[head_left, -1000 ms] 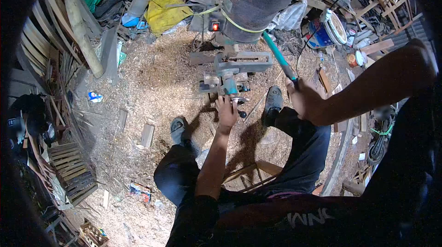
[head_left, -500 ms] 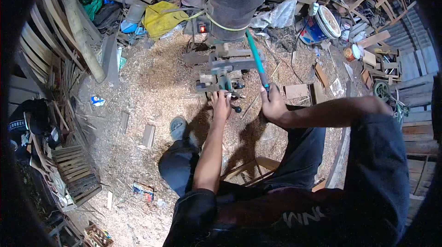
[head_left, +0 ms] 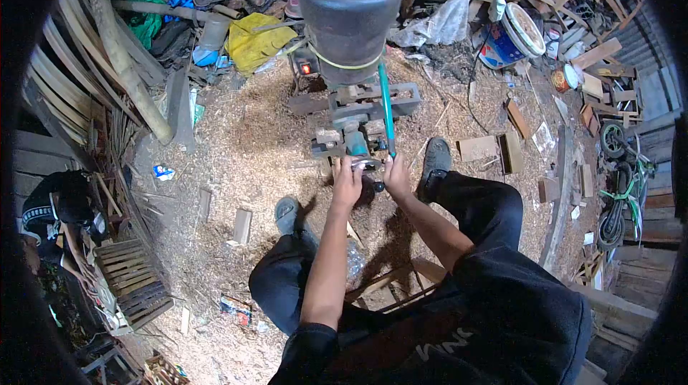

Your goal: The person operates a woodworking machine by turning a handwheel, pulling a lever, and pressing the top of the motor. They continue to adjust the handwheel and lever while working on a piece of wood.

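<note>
A machine with a dark motor housing (head_left: 350,16) stands in front of me, a red lit switch (head_left: 306,69) on its left. From its right side a teal lever (head_left: 387,109) slopes down toward me. My right hand (head_left: 398,177) is closed round the lower end of that lever. Beside it, my left hand (head_left: 347,183) grips the rim of a handwheel (head_left: 369,164) at the front of the machine's vise (head_left: 355,143). A black knob (head_left: 378,186) sits between my hands.
Wood shavings cover the floor (head_left: 244,134). Wood offcuts (head_left: 476,148) and a white-blue bucket (head_left: 502,44) lie to the right, near a small green bike (head_left: 622,198). Another person (head_left: 68,206) is at the far left beside a slatted wooden piece (head_left: 132,277). A yellow cloth (head_left: 258,41) lies behind.
My right hand and the lever's lower end have moved left, close to my left hand. The view has shifted, and my right foot now shows.
</note>
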